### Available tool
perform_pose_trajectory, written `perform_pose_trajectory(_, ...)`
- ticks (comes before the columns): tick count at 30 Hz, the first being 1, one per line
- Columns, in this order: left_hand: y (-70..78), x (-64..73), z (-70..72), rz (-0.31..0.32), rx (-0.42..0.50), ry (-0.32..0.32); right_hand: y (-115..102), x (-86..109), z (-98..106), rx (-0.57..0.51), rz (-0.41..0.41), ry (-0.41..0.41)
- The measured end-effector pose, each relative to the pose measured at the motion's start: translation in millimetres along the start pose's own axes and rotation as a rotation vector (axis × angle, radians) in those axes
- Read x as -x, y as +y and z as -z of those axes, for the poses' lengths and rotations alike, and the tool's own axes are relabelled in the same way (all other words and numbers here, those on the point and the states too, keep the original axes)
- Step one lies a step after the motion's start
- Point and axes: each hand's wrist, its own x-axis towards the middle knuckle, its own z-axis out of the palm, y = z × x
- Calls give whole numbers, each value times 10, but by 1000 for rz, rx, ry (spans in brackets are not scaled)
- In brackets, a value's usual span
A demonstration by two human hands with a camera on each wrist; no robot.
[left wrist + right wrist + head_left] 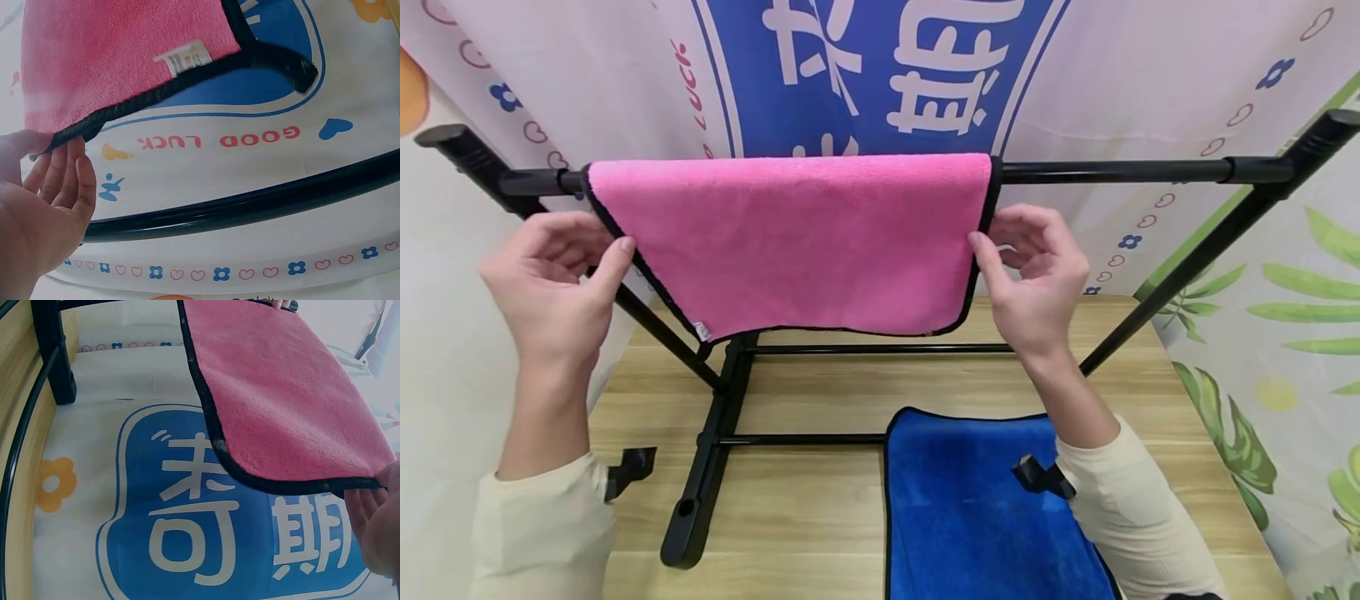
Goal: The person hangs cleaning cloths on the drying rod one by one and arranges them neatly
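Pale sleeves (pixel 542 533) come in from the lower left and lower right of the head view, each with a small black bracket (pixel 634 467) on its inner side. Beyond them, the left hand (pixel 561 275) is at centre left and the right hand (pixel 1037 275) right of centre. Each grip is nearly closed in a pinch on one side edge of a pink cloth (pixel 797 250), thumb in front and fingers behind.

This black-bordered cloth hangs folded over the top bar (pixel 1120 172) of a black rack (pixel 722 433), filling the upper middle of the frame; a white label (pixel 702 331) shows at its lower left corner. At lower centre right, a blue cloth (pixel 977 517), also edged in black, lies on the wood-grained desk (pixel 797 508), partly behind the right forearm. Across the top of the frame, a white backdrop (pixel 1120 75) bears a blue panel (pixel 865 67) with white characters; green leaves (pixel 1315 279) are printed at the right edge.
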Motion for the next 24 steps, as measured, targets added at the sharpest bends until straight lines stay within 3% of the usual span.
perform_pose_trajectory(3,20,-16,-5,-14,30,15,-39,-38,-27,-26,15,24)
perform_pose_trajectory(9,92,-123,-42,-26,106,123,-110,-135,-89,-43,42,68)
perform_pose_trajectory(20,147,-275,-27,-48,83,226,-205,-200,-223,-52,38,106)
perform_pose_trajectory(24,166,-316,-3,-61,60,252,-209,-180,-287,-57,24,84)
